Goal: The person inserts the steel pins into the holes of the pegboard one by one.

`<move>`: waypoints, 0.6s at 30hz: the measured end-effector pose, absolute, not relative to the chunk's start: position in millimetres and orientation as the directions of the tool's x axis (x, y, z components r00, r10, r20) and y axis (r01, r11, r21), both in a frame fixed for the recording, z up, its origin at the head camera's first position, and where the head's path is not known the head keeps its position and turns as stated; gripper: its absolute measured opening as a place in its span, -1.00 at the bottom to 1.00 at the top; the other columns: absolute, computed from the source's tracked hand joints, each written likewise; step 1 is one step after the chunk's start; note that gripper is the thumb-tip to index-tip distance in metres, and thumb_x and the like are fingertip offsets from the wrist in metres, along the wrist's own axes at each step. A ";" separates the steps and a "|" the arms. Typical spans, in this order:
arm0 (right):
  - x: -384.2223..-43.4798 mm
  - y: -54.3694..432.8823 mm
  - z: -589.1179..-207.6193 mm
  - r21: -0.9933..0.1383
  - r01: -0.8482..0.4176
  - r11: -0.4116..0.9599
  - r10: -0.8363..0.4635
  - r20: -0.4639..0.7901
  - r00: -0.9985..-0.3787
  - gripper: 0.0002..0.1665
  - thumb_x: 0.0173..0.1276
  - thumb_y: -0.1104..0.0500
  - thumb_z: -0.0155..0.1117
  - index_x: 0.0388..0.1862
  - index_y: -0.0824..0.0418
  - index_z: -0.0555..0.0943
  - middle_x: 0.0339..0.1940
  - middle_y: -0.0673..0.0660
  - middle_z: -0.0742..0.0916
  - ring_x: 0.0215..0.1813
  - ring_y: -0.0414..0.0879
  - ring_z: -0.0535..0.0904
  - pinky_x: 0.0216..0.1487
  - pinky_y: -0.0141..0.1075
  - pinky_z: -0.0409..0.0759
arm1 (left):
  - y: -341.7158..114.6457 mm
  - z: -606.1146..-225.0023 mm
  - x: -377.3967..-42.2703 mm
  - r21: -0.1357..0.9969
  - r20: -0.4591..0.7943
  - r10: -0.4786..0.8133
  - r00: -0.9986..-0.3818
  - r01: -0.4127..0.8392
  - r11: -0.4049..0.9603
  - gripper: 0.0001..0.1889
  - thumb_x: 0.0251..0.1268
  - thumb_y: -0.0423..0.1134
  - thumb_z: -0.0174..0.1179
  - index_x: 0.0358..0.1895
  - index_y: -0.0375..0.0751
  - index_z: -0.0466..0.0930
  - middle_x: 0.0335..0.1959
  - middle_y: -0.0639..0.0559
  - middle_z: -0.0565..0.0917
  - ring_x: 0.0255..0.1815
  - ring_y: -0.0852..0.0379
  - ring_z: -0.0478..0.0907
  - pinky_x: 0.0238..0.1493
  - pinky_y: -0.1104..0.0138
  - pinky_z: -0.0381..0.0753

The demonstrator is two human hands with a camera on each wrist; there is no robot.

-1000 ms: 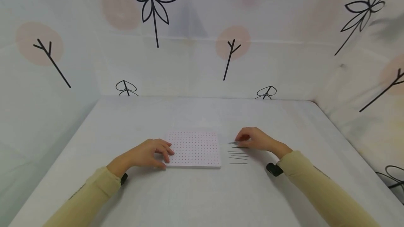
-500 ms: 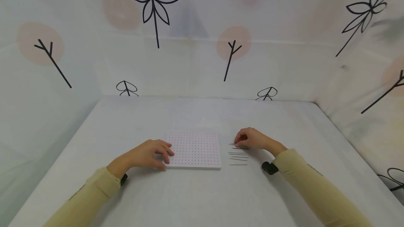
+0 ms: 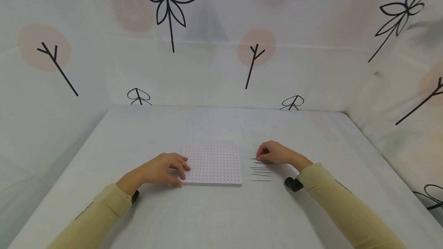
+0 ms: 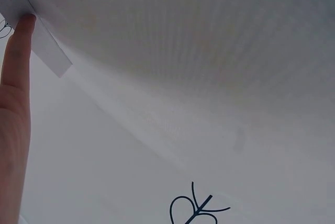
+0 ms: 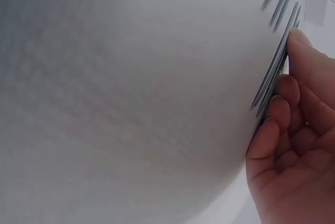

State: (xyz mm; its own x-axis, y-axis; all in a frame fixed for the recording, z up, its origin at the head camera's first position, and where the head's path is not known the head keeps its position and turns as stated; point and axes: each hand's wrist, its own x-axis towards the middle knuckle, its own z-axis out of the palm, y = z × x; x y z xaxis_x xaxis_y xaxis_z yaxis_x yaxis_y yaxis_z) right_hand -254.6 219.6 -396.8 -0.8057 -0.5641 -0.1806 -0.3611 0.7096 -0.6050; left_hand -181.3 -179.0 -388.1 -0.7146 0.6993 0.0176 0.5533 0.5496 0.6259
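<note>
A white square board (image 3: 212, 164) covered in a grid of small dots lies on the table in front of the person. Spread, relaxed fingers of the left hand (image 3: 164, 169) rest on its left side; one fingertip touches the board's edge (image 4: 51, 56) in the left wrist view. Several thin dark rods (image 3: 261, 172) lie in a loose column right of the board. At the column's far end, the right hand (image 3: 277, 153) pinches at a rod with thumb and curled fingers. In the right wrist view the thumb tip meets a cluster of thin metal rods (image 5: 273, 64).
A white cloth covers the table (image 3: 214, 214). Behind and beside it hang pale curtains (image 3: 207, 68) printed with black leaves and flowers. A dark wrist camera (image 3: 293, 184) sits under the right wrist.
The right hand's thumb and fingers have drawn together at the far rods, and the right forearm has shifted slightly left. The left hand and the board have stayed in place.
</note>
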 end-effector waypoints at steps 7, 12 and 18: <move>-252.0 218.5 -395.9 -0.600 -0.349 0.720 -0.556 -0.199 -0.807 -0.93 0.30 0.24 0.22 -0.33 0.25 0.55 -0.42 0.00 0.57 -0.32 -0.13 0.42 -0.26 -0.29 0.44 | -179.0 -388.3 -181.3 0.623 0.020 0.700 -0.714 0.556 0.550 -0.83 -0.10 -0.29 0.46 -0.46 0.07 0.67 -0.10 0.19 0.64 0.20 -0.01 0.40 0.20 0.05 0.35; -251.3 220.6 -395.6 -0.592 -0.363 0.720 -0.553 -0.173 -0.815 -0.93 0.32 0.24 0.19 -0.36 0.23 0.58 -0.43 -0.01 0.58 -0.34 -0.14 0.42 -0.28 -0.29 0.44 | -179.0 -389.1 -181.3 0.624 0.027 0.702 -0.711 0.561 0.544 -0.83 -0.10 -0.29 0.46 -0.46 0.07 0.67 -0.10 0.19 0.64 0.20 -0.01 0.40 0.20 0.05 0.35; -248.6 222.1 -393.2 -0.607 -0.378 0.700 -0.553 -0.125 -0.824 -0.94 0.32 0.24 0.20 -0.35 0.21 0.53 -0.42 -0.02 0.58 -0.32 -0.12 0.44 -0.25 -0.27 0.46 | -180.0 -389.9 -181.0 0.618 0.032 0.703 -0.710 0.567 0.544 -0.83 -0.11 -0.27 0.46 -0.46 0.08 0.66 -0.10 0.21 0.64 0.20 0.00 0.40 0.20 0.05 0.35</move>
State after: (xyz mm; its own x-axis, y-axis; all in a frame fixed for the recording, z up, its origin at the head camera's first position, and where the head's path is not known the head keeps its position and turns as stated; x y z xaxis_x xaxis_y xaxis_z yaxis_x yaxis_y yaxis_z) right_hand -248.6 222.1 -393.2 -0.8239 -0.5529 -0.1246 -0.3777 0.6996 -0.6066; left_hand -181.0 -180.0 -389.9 -0.7101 0.7033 0.0325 0.5675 0.5444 0.6177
